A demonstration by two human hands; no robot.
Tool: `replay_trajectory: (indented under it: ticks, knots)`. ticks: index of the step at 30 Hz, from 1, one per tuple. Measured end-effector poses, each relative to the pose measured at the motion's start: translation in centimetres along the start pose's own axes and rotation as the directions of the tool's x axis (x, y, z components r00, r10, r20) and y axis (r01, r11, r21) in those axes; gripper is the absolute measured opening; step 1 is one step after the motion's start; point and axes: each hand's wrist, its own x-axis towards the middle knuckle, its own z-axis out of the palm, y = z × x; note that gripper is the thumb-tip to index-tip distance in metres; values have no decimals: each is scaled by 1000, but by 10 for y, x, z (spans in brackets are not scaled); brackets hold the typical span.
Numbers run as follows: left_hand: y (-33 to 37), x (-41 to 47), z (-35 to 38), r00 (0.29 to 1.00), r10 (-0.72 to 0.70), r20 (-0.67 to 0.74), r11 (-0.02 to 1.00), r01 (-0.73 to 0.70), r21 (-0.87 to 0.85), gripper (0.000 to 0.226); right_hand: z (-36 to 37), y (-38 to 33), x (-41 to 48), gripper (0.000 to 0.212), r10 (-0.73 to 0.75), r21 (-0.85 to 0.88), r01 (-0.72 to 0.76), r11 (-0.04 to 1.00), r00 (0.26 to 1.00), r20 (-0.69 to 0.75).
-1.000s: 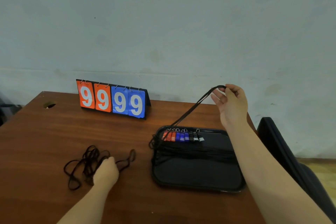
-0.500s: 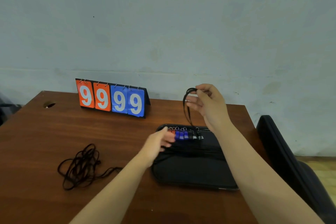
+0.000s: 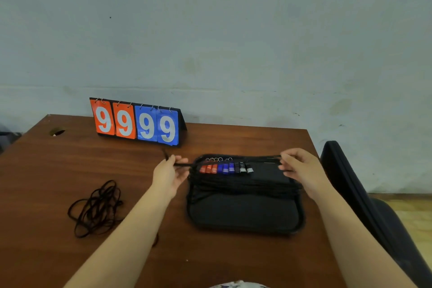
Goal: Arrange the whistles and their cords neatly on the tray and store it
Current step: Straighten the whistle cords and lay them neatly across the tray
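Black tray (image 3: 245, 217) on the desk (image 3: 46, 182), right of centre. Whistles (image 3: 225, 168) in a row along its far side: red, blue, black. Left hand (image 3: 169, 175) fingers (image 3: 180, 161) pinch one cord (image 3: 184, 165) at the tray's left edge. Right hand (image 3: 301, 170) fingers curl round it at the right edge. Loose cord pile (image 3: 95, 208) well to the left. Scoreboard (image 3: 138, 121) behind.

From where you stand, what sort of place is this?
Probably a sports or school equipment room, though that's a guess. A flip scoreboard showing 9s stands on the wooden desk against a plain painted wall, and a row of coloured whistles lies on a black tray.
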Motion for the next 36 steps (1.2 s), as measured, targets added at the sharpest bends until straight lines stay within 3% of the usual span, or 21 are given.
replay_trajectory:
  ticks: [3, 5, 8, 10, 12, 19, 22, 25, 28, 32, 36]
  knots:
    - [-32, 21, -26, 996, -54, -73, 966, 70, 248, 15, -20, 33, 4, 8, 60, -77, -64, 995, 997, -51]
    - [-53, 25, -37, 995, -27, -95, 887, 68, 457, 14, -28, 53, 4, 9, 100, -129, -107, 986, 993, -56]
    - [-80, 28, -52, 997, 72, -37, 684, -22, 729, 17, -35, 79, 3, 11, 179, -192, -188, 963, 982, -63]
    - [-90, 33, -59, 989, 146, 8, 482, -78, 873, 14, -36, 94, 1, 11, 235, -239, -243, 940, 970, -61]
    - [-93, 34, -59, 978, 208, 26, 342, -98, 935, 11, -36, 106, -1, 11, 270, -280, -277, 919, 961, -65]
    - [-95, 47, -45, 955, 288, 72, 245, -146, 959, 13, -34, 126, 1, 10, 305, -341, -324, 882, 946, -111]
    - [-97, 52, -40, 943, 330, 49, 258, -140, 956, 10, -36, 128, 3, 8, 305, -345, -329, 879, 944, -123]
    - [-99, 58, -38, 940, 341, -5, 333, -115, 936, 6, -38, 129, 6, 7, 310, -343, -335, 878, 942, -127]
    - [-100, 64, -36, 944, 314, -98, 471, -65, 880, 12, -39, 131, 10, 7, 326, -300, -357, 885, 934, -149]
    - [-96, 65, -36, 945, 181, -271, 761, 40, 647, 10, -45, 136, 14, 8, 368, -119, -402, 908, 900, -232]
    - [-87, 63, -40, 953, 52, -297, 839, 119, 531, 4, -53, 139, 16, 8, 403, -8, -422, 907, 873, -276]
